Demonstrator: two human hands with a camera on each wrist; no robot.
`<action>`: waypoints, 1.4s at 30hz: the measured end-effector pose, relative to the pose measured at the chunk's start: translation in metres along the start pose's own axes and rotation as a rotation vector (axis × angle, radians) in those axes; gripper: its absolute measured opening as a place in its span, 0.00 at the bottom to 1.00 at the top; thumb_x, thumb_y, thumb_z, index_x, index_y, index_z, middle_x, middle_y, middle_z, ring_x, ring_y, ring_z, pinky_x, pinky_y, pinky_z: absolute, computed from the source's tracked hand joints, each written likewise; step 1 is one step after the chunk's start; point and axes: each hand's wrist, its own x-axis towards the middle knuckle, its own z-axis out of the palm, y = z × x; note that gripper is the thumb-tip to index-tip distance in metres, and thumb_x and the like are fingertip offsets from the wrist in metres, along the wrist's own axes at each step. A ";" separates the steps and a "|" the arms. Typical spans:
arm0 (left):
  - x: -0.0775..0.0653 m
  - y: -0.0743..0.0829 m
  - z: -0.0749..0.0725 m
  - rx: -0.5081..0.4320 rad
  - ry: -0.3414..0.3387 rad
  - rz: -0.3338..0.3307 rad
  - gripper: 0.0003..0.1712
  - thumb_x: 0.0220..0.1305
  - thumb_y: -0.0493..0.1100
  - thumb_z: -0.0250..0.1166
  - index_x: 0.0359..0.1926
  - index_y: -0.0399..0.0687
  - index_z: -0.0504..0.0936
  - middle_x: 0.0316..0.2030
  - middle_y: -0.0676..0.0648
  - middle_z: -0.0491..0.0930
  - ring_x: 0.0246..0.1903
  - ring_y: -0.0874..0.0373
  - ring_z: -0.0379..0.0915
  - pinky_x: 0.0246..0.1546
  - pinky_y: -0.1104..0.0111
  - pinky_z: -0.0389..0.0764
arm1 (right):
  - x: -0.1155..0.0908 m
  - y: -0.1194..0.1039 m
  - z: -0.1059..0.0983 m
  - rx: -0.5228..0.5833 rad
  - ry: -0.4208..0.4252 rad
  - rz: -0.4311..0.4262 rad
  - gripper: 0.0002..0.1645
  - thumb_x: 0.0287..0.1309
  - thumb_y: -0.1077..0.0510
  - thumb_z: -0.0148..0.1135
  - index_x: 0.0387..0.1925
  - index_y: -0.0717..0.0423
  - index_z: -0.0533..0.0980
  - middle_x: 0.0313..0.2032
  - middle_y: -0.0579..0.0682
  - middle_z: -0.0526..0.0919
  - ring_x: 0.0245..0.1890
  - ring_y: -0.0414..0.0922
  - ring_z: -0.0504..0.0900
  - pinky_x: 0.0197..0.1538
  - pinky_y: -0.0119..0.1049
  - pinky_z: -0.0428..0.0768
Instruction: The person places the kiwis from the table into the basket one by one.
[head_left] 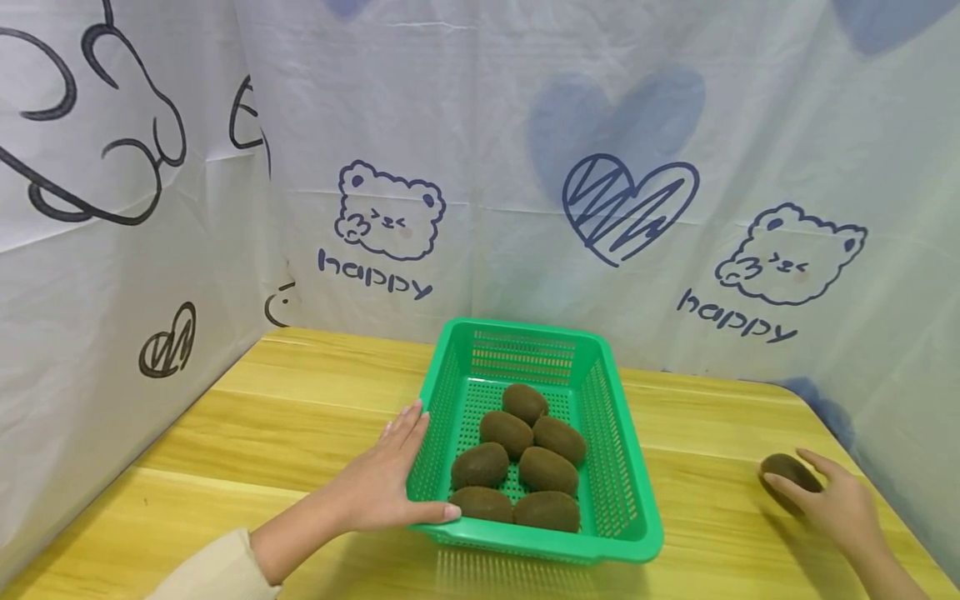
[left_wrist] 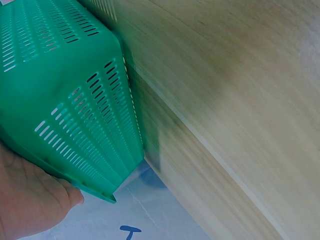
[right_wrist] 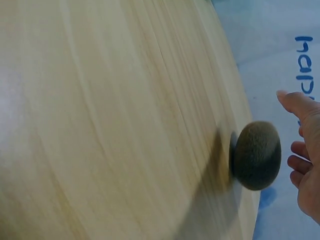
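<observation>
A green plastic basket [head_left: 633, 467] with slotted walls stands mid-table, several brown kiwis [head_left: 550, 471] lying inside it. My left hand [head_left: 382, 479] rests at its near left corner, with straight fingers along the left rim and the thumb on the front rim. The left wrist view shows this hand [left_wrist: 32, 200] against the rim, beside the basket's outer wall [left_wrist: 90, 115]. To the right, a lone kiwi [right_wrist: 257, 156] sits on the table. My right hand [head_left: 840, 504] is beside it, thumb and fingers spread around it; a gap shows between this hand [right_wrist: 305, 150] and the kiwi in the right wrist view.
The yellow wood-grain table [head_left: 712, 433] has its right edge close to the lone kiwi. White cloth [head_left: 495, 167] printed with hearts, bears and the word "happy" hangs behind the table and along its sides.
</observation>
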 end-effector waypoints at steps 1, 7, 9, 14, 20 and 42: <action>0.000 0.000 0.000 0.000 0.000 0.000 0.67 0.47 0.76 0.58 0.72 0.36 0.43 0.73 0.38 0.35 0.72 0.41 0.34 0.69 0.48 0.50 | 0.001 0.002 0.000 -0.001 -0.012 0.014 0.46 0.55 0.39 0.60 0.59 0.75 0.63 0.55 0.81 0.62 0.51 0.76 0.63 0.44 0.63 0.70; 0.000 0.000 0.000 -0.004 -0.001 0.001 0.67 0.47 0.76 0.58 0.71 0.36 0.43 0.73 0.38 0.36 0.72 0.41 0.34 0.69 0.48 0.50 | 0.003 0.008 0.000 0.026 -0.060 0.088 0.49 0.57 0.38 0.58 0.61 0.75 0.59 0.57 0.81 0.60 0.53 0.76 0.61 0.47 0.64 0.69; 0.000 -0.001 0.000 -0.005 0.000 0.002 0.66 0.47 0.76 0.58 0.71 0.36 0.43 0.73 0.38 0.36 0.72 0.41 0.34 0.69 0.48 0.51 | 0.003 0.009 0.001 0.040 -0.072 0.107 0.49 0.57 0.37 0.57 0.62 0.74 0.58 0.57 0.80 0.59 0.53 0.76 0.61 0.49 0.65 0.68; 0.000 -0.001 0.001 -0.007 0.001 0.002 0.66 0.47 0.76 0.58 0.71 0.36 0.43 0.73 0.38 0.35 0.72 0.41 0.34 0.69 0.48 0.51 | 0.003 0.011 0.002 0.044 -0.073 0.122 0.49 0.57 0.38 0.56 0.63 0.74 0.57 0.58 0.79 0.60 0.53 0.75 0.62 0.49 0.64 0.68; 0.001 -0.001 0.000 -0.005 0.005 0.005 0.66 0.47 0.75 0.58 0.71 0.35 0.43 0.73 0.38 0.35 0.72 0.41 0.34 0.69 0.48 0.50 | 0.003 0.016 0.003 0.054 -0.119 0.144 0.49 0.60 0.38 0.53 0.63 0.76 0.56 0.60 0.78 0.56 0.55 0.75 0.60 0.53 0.64 0.66; 0.000 -0.001 0.001 -0.007 -0.001 -0.003 0.67 0.47 0.76 0.58 0.72 0.37 0.43 0.73 0.39 0.35 0.72 0.41 0.34 0.69 0.48 0.51 | 0.001 0.017 0.009 0.014 -0.118 0.197 0.45 0.59 0.42 0.55 0.60 0.77 0.58 0.58 0.78 0.61 0.51 0.74 0.66 0.49 0.60 0.70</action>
